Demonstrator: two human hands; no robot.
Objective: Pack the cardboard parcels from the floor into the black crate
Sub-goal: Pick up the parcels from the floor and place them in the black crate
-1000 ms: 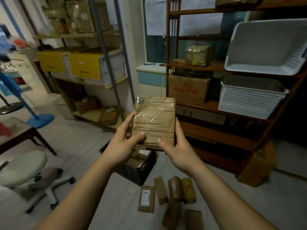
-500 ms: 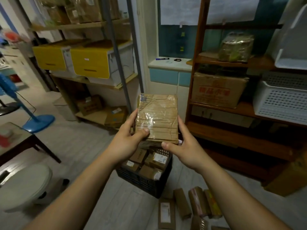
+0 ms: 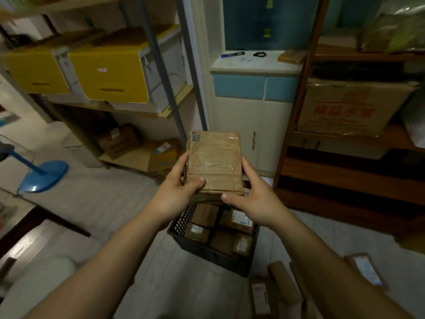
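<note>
A flat cardboard parcel (image 3: 215, 162) wrapped in clear tape is held up in front of me, above the black crate (image 3: 207, 253). My left hand (image 3: 178, 187) grips its left edge and my right hand (image 3: 251, 196) grips its right edge, thumbs on the near side. The crate stands on the floor below the hands and holds several labelled parcels (image 3: 236, 221). More parcels (image 3: 261, 295) lie on the floor at the lower right, beside the crate.
A metal rack with yellow bins (image 3: 110, 72) stands at the left, a wooden shelf (image 3: 345, 178) with a large carton (image 3: 347, 109) at the right. A white-blue cabinet (image 3: 248, 116) is behind. A blue fan base (image 3: 43, 174) and dark table (image 3: 34, 229) sit left.
The view has moved forward and down toward the crate, which now sits right under the hands. Both hands keep the same hold on the parcel.
</note>
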